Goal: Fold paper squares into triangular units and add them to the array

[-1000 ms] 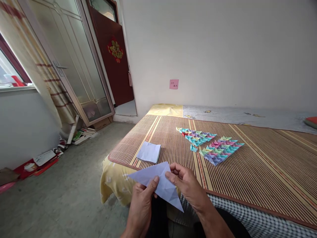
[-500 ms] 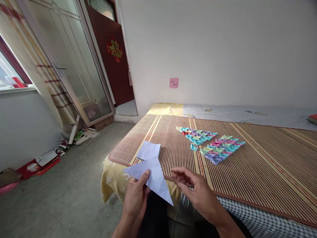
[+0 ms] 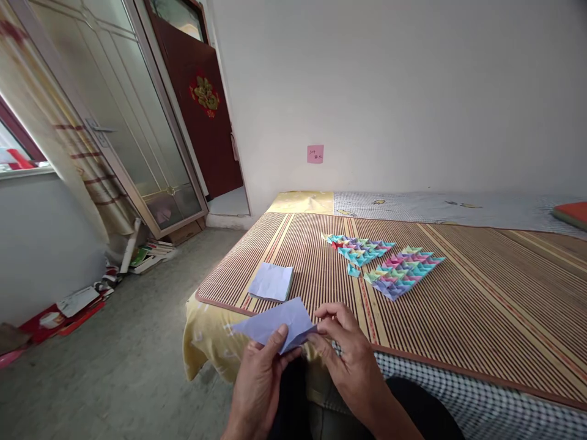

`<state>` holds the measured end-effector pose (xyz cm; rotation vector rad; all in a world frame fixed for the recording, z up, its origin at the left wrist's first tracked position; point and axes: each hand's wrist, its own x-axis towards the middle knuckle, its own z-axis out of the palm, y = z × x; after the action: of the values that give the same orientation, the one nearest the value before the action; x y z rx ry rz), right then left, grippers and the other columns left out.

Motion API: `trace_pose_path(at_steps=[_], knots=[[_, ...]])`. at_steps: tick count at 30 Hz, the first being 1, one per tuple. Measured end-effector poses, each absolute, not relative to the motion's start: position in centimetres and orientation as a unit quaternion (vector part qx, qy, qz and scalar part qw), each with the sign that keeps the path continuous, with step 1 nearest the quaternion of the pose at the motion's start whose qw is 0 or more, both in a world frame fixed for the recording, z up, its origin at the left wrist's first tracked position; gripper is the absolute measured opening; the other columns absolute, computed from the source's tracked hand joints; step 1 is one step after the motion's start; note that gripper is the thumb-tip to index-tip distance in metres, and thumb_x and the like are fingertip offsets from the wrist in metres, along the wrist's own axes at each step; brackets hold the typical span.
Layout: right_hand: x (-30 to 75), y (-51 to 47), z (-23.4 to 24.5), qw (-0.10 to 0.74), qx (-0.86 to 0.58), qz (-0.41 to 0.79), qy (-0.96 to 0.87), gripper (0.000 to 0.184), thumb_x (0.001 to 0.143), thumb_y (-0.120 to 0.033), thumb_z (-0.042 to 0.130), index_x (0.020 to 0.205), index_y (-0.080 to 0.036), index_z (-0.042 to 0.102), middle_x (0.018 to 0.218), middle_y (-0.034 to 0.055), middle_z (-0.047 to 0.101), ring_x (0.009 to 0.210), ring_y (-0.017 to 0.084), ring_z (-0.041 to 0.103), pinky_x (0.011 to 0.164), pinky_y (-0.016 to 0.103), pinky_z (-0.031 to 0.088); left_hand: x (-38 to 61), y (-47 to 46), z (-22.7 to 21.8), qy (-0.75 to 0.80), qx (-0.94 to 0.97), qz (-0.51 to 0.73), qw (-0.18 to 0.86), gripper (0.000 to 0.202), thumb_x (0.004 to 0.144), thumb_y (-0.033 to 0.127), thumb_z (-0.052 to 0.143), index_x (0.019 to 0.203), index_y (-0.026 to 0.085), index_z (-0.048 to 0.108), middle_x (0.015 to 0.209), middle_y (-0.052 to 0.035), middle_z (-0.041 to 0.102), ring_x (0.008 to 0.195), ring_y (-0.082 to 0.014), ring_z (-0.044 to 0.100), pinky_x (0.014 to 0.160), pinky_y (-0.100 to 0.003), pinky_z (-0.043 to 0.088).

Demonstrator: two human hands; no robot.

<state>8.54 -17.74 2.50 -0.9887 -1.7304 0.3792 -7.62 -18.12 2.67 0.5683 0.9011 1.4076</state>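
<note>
A sheet of lilac paper [image 3: 270,322], creased and partly folded, is held above the front edge of the bed. My left hand [image 3: 261,376] grips its lower middle, thumb on top and fingers underneath. At the paper's right corner, my right hand [image 3: 346,354] pinches the edge between thumb and fingers. Just beyond lies a stack of square lilac paper [image 3: 270,281]. Farther right rest two groups of folded paper boats, one group [image 3: 360,249] behind and another group [image 3: 406,272] in front. A single turquoise boat [image 3: 353,270] sits between them.
A striped bamboo mat [image 3: 481,305] covers the bed, over a yellow cloth [image 3: 211,336] and a checked cloth [image 3: 426,385]. A pink note [image 3: 315,154] sticks to the wall. Books [image 3: 151,253] and other items lie on the floor at left.
My right hand has moved left and taken hold of the paper's right corner, which is now lifted and folded upward. My left hand keeps its grip. The view has shifted slightly.
</note>
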Motion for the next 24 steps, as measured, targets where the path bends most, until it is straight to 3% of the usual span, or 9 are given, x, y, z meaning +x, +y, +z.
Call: trace_pose_path(at_steps=[3,8,11,14,16,18,21,24], knots=[[8.1,-17.7,2.4,0.529,-0.453,0.22,-0.683,0.027,0.104,-0.029,0.056,0.079,-0.022,0.059,0.104,0.0069,0.06,0.093,0.02,0.066,0.079,0.03,0.057,-7.2,-18.5,2.9,0.393,0.272,0.605,0.637,0.045,0.071,0.038,0.095,0.107,0.014,0.081,0.103,-0.012,0.082,0.095,-0.0294,0.077,0.076,-0.035,0.064],[7.6,-17.6,2.5,0.525,-0.464,0.265,-0.663,0.028,0.101,-0.027,0.055,0.074,-0.023,0.049,0.092,0.0035,0.06,0.081,0.018,0.063,0.072,0.027,0.052,-6.5,-18.5,2.6,0.371,0.305,0.604,0.636,0.031,0.074,0.037,0.093,0.094,0.014,0.083,0.099,-0.0107,0.083,0.091,-0.0273,0.076,0.082,-0.035,0.06],[7.4,-17.5,2.7,0.525,-0.463,0.285,-0.655,0.03,0.098,-0.027,0.057,0.071,-0.023,0.046,0.085,0.0021,0.061,0.076,0.017,0.061,0.069,0.027,0.049,-6.2,-18.5,2.2,0.373,0.293,0.617,0.628,0.034,0.075,0.035,0.093,0.099,0.014,0.083,0.099,-0.0108,0.082,0.093,-0.0276,0.075,0.085,-0.036,0.059],[7.3,-17.4,2.7,0.533,-0.468,0.333,-0.622,0.025,0.095,-0.032,0.063,0.074,-0.023,0.054,0.082,0.002,0.064,0.074,0.017,0.06,0.068,0.027,0.05,-6.2,-18.7,1.9,0.375,0.285,0.621,0.626,0.041,0.074,0.036,0.093,0.107,0.013,0.082,0.098,-0.0119,0.082,0.097,-0.0297,0.074,0.085,-0.037,0.059],[7.3,-17.3,2.6,0.549,-0.475,0.379,-0.575,0.019,0.092,-0.039,0.07,0.088,-0.022,0.064,0.084,0.0023,0.067,0.077,0.018,0.063,0.07,0.028,0.052,-6.3,-18.8,1.8,0.373,0.287,0.617,0.631,0.041,0.074,0.037,0.093,0.105,0.012,0.082,0.097,-0.0119,0.082,0.096,-0.0295,0.074,0.084,-0.037,0.058],[7.3,-17.1,2.6,0.556,-0.468,0.437,-0.529,0.029,0.086,-0.044,0.077,0.1,-0.02,0.069,0.087,0.0036,0.07,0.081,0.02,0.067,0.072,0.028,0.055,-6.4,-18.7,1.8,0.371,0.294,0.61,0.635,0.039,0.073,0.038,0.093,0.102,0.013,0.082,0.095,-0.0109,0.082,0.092,-0.0275,0.074,0.082,-0.035,0.057],[7.7,-16.6,2.4,0.544,-0.432,0.519,-0.498,0.036,0.081,-0.05,0.082,0.093,-0.018,0.071,0.083,0.0043,0.072,0.077,0.02,0.067,0.067,0.028,0.055,-6.6,-18.3,1.6,0.381,0.327,0.597,0.625,0.034,0.074,0.04,0.092,0.092,0.014,0.082,0.085,-0.0078,0.08,0.077,-0.0207,0.07,0.072,-0.028,0.055],[8.7,-15.5,1.9,0.564,-0.425,0.527,-0.473,0.042,0.077,-0.056,0.085,0.081,-0.017,0.071,0.074,0.0023,0.069,0.067,0.017,0.063,0.061,0.026,0.052,-6.4,-18.8,0.8,0.403,0.405,0.492,0.658,0.037,0.08,0.047,0.088,0.074,0.012,0.078,0.066,-0.0063,0.072,0.056,-0.0127,0.06,0.056,-0.023,0.046]])
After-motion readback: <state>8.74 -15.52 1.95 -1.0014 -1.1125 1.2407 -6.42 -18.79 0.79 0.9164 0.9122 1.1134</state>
